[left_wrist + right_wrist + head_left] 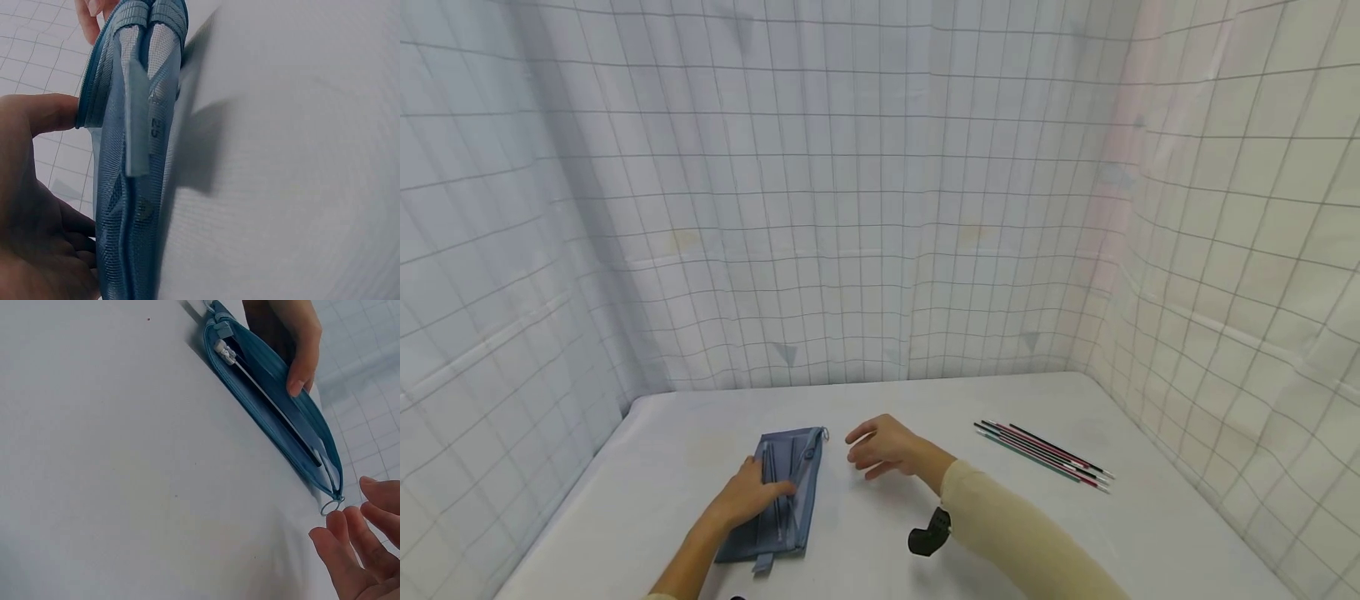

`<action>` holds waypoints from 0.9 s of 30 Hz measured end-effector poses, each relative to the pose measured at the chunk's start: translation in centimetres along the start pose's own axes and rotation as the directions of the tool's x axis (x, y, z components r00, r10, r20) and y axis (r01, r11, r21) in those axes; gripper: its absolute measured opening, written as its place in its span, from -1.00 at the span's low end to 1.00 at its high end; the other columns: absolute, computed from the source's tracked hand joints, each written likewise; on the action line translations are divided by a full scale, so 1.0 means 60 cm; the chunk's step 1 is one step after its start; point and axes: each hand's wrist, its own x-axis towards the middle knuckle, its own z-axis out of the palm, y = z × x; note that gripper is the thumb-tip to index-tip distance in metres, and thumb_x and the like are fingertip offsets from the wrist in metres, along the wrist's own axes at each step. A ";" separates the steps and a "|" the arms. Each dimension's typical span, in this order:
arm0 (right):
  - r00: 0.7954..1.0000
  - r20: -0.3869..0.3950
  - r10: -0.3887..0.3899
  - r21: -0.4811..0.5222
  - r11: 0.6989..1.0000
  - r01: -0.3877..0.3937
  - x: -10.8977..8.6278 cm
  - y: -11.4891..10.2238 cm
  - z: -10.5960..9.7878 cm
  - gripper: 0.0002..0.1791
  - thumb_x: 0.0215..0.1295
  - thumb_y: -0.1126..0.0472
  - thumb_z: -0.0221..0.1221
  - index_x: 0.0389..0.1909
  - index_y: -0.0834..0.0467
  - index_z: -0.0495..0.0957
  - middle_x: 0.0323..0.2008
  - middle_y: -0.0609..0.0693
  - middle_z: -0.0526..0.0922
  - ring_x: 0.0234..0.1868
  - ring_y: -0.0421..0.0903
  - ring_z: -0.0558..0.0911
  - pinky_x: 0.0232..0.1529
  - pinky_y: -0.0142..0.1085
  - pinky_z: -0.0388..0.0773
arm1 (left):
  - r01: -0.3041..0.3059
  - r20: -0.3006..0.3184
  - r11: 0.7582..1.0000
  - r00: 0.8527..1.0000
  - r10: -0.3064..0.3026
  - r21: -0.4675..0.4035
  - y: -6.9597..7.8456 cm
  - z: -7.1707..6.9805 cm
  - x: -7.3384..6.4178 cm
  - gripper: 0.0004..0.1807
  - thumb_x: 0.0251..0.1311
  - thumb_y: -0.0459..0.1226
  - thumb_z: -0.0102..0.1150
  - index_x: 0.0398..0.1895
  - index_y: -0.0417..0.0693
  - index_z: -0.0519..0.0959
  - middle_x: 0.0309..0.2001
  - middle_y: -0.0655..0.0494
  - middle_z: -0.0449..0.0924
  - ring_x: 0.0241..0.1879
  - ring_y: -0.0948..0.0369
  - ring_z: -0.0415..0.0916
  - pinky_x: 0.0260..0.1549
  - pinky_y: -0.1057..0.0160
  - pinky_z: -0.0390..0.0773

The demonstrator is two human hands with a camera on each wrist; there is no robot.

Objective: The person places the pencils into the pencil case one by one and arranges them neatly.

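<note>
A blue mesh zip pouch [808,500] lies on the white table to the left of centre. My left hand [748,498] holds it, thumb on the zip edge and the other fingers bent against its upper face, partly hidden. In the right wrist view the pouch's long mouth gapes, showing a thin rod [275,406] with a pale, shiny end inside. My right hand [886,446] hovers to the right of the pouch, fingers loosely bent and holding nothing. Its fingertips are close to the metal ring [331,506] at the pouch's far corner; contact is not clear.
Several thin pencil-like sticks [1045,454] in black, red and teal lie in a loose bundle at the right of the table [880,575]. A black device [929,533] is worn at the right wrist. Grid-patterned curtains [865,250] enclose the back and sides.
</note>
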 end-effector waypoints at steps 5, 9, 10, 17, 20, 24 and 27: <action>1.000 0.018 0.002 -0.016 1.000 -0.002 -0.005 0.010 -0.019 -0.61 0.31 0.40 0.35 0.15 0.37 0.61 -0.19 0.10 0.74 -0.20 0.04 0.74 -0.22 -0.08 0.75 | 0.007 0.010 1.000 1.000 -0.007 -0.006 0.000 0.000 -0.001 0.10 0.22 0.06 0.25 0.37 -0.80 0.07 0.42 -0.78 -0.11 0.41 -0.58 -0.03 0.36 -0.42 0.09; 1.000 0.020 0.000 -0.036 0.999 0.001 -0.012 0.012 -0.040 -0.59 0.31 0.39 0.36 0.17 0.37 0.60 -0.17 0.10 0.73 -0.18 0.04 0.74 -0.22 -0.07 0.75 | 0.004 0.013 1.000 1.000 -0.004 -0.011 0.000 0.001 0.001 0.11 0.22 0.06 0.25 0.37 -0.80 0.06 0.43 -0.77 -0.12 0.41 -0.57 -0.04 0.36 -0.42 0.08; 1.000 0.020 0.001 -0.042 0.999 0.000 -0.014 0.013 -0.045 -0.58 0.30 0.39 0.36 0.17 0.37 0.60 -0.17 0.10 0.73 -0.18 0.04 0.74 -0.22 -0.06 0.75 | 0.002 0.012 1.000 1.000 -0.002 -0.013 -0.001 0.001 0.002 0.11 0.22 0.06 0.25 0.37 -0.80 0.06 0.42 -0.77 -0.12 0.41 -0.58 -0.04 0.36 -0.42 0.08; 1.000 0.013 0.015 -0.065 0.998 -0.014 -0.026 0.013 -0.076 -0.57 0.31 0.36 0.36 0.18 0.36 0.59 -0.15 0.10 0.73 -0.16 0.05 0.75 -0.20 -0.05 0.75 | 0.004 0.003 1.000 1.000 -0.004 -0.020 -0.003 0.001 0.004 0.11 0.22 0.07 0.25 0.38 -0.80 0.06 0.43 -0.77 -0.13 0.41 -0.58 -0.04 0.36 -0.42 0.07; 1.000 0.011 0.008 -0.079 0.997 -0.007 -0.030 0.018 -0.088 -0.55 0.31 0.35 0.37 0.19 0.36 0.58 -0.15 0.09 0.73 -0.16 0.06 0.74 -0.20 -0.06 0.75 | -0.001 0.003 1.000 1.000 0.001 -0.016 -0.005 0.001 0.006 0.12 0.22 0.08 0.26 0.37 -0.80 0.06 0.42 -0.78 -0.13 0.40 -0.59 -0.03 0.35 -0.43 0.09; 1.000 0.007 -0.007 -0.109 0.994 0.008 -0.035 0.024 -0.105 -0.54 0.31 0.33 0.38 0.20 0.35 0.58 -0.13 0.09 0.72 -0.16 0.06 0.74 -0.21 -0.07 0.75 | -0.015 0.014 0.999 1.000 0.015 -0.029 -0.005 -0.001 0.005 0.13 0.23 0.08 0.26 0.37 -0.82 0.04 0.41 -0.80 -0.14 0.39 -0.60 -0.03 0.35 -0.44 0.09; 1.000 0.003 -0.011 -0.125 0.992 0.011 -0.040 0.026 -0.117 -0.54 0.32 0.32 0.38 0.21 0.35 0.58 -0.13 0.09 0.71 -0.15 0.07 0.74 -0.20 -0.07 0.75 | -0.023 0.017 0.999 1.000 0.023 -0.032 -0.006 -0.001 0.003 0.13 0.24 0.07 0.26 0.36 -0.82 0.04 0.41 -0.80 -0.14 0.39 -0.60 -0.03 0.35 -0.44 0.09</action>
